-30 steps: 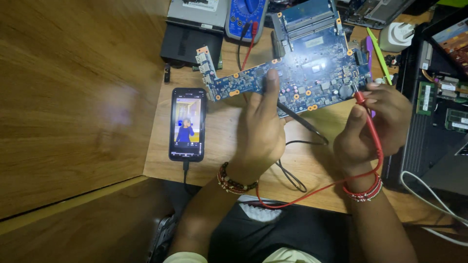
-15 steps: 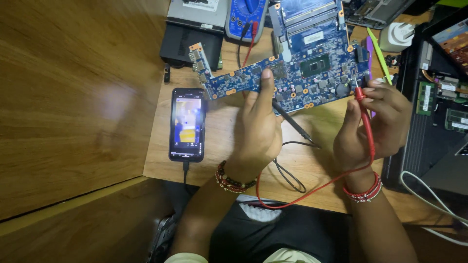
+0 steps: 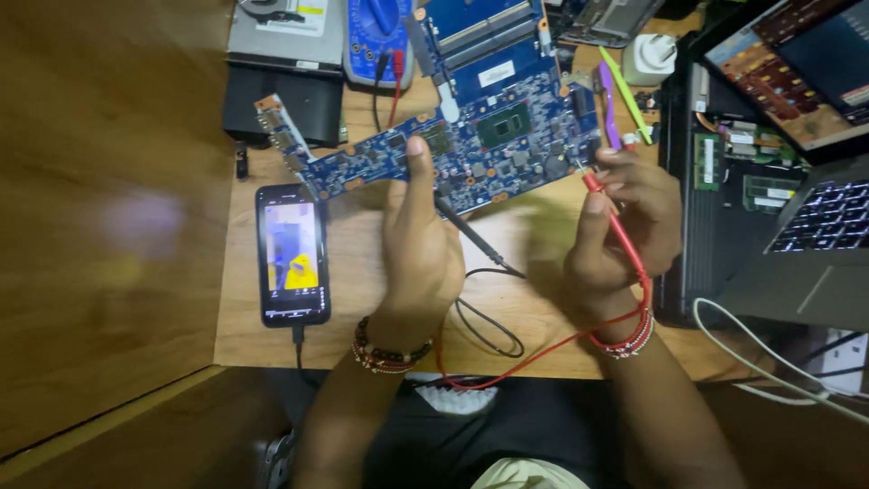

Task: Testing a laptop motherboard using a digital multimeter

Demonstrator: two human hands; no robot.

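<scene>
Single view — head camera, worn above bench, looks almost straight down onto blue circuit board (image 3: 453, 149). Close range: board sits upper centre, forearms enter from bottom edge below it. Left of board, wooden table (image 3: 344, 344) edge and floor; right of board, open laptop (image 3: 797, 208) cut by frame edge. No second view — nothing shared.
</scene>
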